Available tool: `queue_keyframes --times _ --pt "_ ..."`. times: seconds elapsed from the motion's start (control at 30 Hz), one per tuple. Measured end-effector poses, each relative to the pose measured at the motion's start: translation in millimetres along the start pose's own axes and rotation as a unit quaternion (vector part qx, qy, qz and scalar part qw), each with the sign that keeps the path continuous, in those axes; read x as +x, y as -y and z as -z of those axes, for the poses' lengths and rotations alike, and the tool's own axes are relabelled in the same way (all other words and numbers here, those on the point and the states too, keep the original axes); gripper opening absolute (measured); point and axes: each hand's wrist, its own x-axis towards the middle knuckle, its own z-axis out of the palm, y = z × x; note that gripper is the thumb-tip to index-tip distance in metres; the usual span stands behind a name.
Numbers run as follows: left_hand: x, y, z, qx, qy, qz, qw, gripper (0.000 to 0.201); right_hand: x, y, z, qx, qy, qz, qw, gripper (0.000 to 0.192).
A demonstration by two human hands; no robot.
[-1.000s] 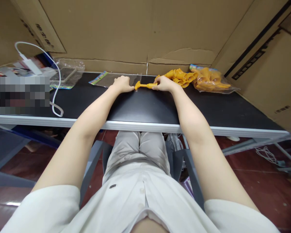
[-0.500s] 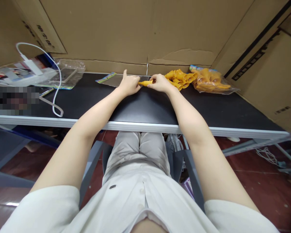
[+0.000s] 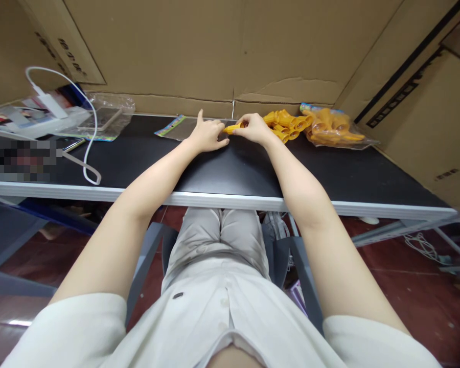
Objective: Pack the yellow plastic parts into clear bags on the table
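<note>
1. Yellow plastic is what both hands meet on: a small yellow toy piece [image 3: 232, 128] lies at the far middle of the black table [image 3: 222, 168], only its middle showing between the two hands.
2. Her right hand [image 3: 253, 129] has its fingertips pinched together on one end of the piece, thumb underneath as far as I can see from here.
3. Her left hand [image 3: 206, 134] rests on the mouth of a clear plastic sleeve [image 3: 176, 128] with a printed header; the thumb sticks up and apart, the other fingers are curled toward the piece. Whether they actually clamp the sleeve's edge I cannot tell.
4. To my eye the piece is being fed into the sleeve. Doing that well means keeping the sleeve's mouth pinned flat and open, and pushing the piece straight along the sleeve's length so it does not snag the film.
5. Just right of the right hand sits a loose heap of yellow pieces [image 3: 285, 123], and beyond it a filled bag [image 3: 331, 127].
6. Off to the left, well apart, lie a white cable [image 3: 88, 128] and another clear bag [image 3: 107, 116].
</note>
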Motion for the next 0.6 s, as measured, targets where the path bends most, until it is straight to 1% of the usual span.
queue_keyframes --times 0.2,0.43,0.53,0.6 --pt "-0.7 1.5 0.7 0.012 0.025 0.030 0.999 0.045 -4.7 9.4 3.8 -0.023 0.004 0.006 1.000 0.031" --pt "-5.5 -2.2 10.4 -0.008 0.074 0.101 0.992 0.070 -8.0 14.4 11.2 -0.013 0.005 0.016 1.000 0.035" --pt "-5.0 1.8 17.1 -0.027 0.069 0.137 0.988 0.074 -8.7 14.6 6.9 -0.021 0.018 0.014 1.000 0.034" --pt "-3.0 12.4 21.0 -0.034 0.051 0.175 0.983 0.075 -8.5 13.6 2.5 -0.025 0.027 0.008 0.999 0.032"
